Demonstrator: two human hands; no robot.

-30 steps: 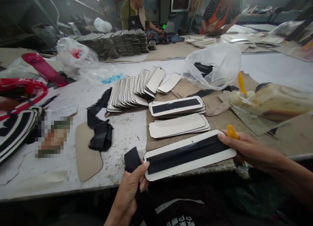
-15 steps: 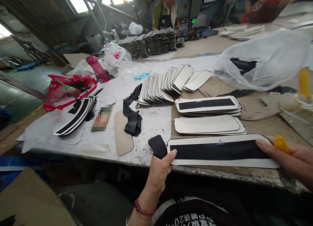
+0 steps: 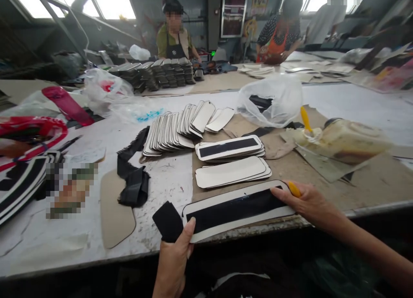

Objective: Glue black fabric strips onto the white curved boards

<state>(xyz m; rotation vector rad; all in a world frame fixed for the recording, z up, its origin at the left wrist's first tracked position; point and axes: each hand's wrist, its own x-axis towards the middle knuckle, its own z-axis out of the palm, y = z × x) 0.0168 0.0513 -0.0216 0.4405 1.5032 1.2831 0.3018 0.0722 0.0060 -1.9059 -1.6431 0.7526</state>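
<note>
A long white panel with rounded corners and a black strip along its middle (image 3: 238, 208) is held at both ends over the table's front edge. My left hand (image 3: 176, 255) grips its left end, thumb on top. A piece of black material (image 3: 168, 222) sticks out beside that thumb. My right hand (image 3: 298, 199) grips the right end, thumb on the black strip. A yellow handle (image 3: 294, 188) pokes out by the right hand; the rest of that tool is hidden. Just behind lie plain white panels (image 3: 230, 172) and a stack topped by a black-striped panel (image 3: 229, 147).
Many white pieces (image 3: 174, 130) lean in a row behind. Crumpled black fabric (image 3: 137, 186) and a beige panel (image 3: 116, 212) lie left. A yellow-handled brush (image 3: 306, 119) stands by a yellowish container (image 3: 351, 139). A clear plastic bag (image 3: 274, 100) sits further back. Several people work across the table.
The camera view has turned to the right, so the table's contents sit further left. Both hands still hold the panel, which now slants up toward its right end.
</note>
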